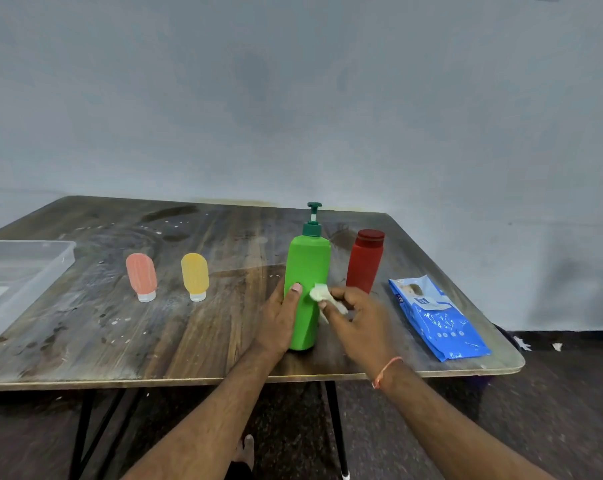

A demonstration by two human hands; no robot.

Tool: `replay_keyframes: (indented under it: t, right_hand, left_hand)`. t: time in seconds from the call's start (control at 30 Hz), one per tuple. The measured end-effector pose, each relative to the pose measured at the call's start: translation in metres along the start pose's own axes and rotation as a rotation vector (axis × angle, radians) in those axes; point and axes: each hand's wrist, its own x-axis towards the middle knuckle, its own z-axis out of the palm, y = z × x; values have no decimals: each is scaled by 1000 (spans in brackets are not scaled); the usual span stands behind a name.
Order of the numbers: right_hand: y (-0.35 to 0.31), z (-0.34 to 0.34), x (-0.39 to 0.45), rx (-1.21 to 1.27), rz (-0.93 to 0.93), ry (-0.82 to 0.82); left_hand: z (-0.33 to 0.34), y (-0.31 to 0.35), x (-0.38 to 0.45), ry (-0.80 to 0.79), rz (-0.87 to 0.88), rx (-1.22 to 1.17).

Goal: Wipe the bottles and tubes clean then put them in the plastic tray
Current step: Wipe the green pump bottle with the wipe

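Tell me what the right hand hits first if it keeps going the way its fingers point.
Most likely the green pump bottle: the right hand already holds its wipe at the bottle's side.

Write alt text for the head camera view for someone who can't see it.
A left hand grips an upright green pump bottle while the right hand presses a wipe to it. On the wooden table stand a pink tube, yellow tube and red bottle.
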Motion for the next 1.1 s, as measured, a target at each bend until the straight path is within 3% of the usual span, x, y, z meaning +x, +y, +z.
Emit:
replay_keyframes:
  t: [0.27,0.4,0.67,0.87,1.1]
  right_hand:
    - [-45,-4,60,194,90,164]
    - [-64,-6,83,283,228,203]
    - [-78,-10,94,371,493,90]
    - [-75,-11,84,222,366,-2]
    - [-88,-16,71,-231,126,-72]
  left_hand:
    - [1,-4,-1,1,117,156]
    - [0,-3,-4,-10,152,203]
    - [-1,4,-10,-31,172,213]
    - [-1,4,-12,-20,210,245]
    - [4,4,-16,-49,266,359]
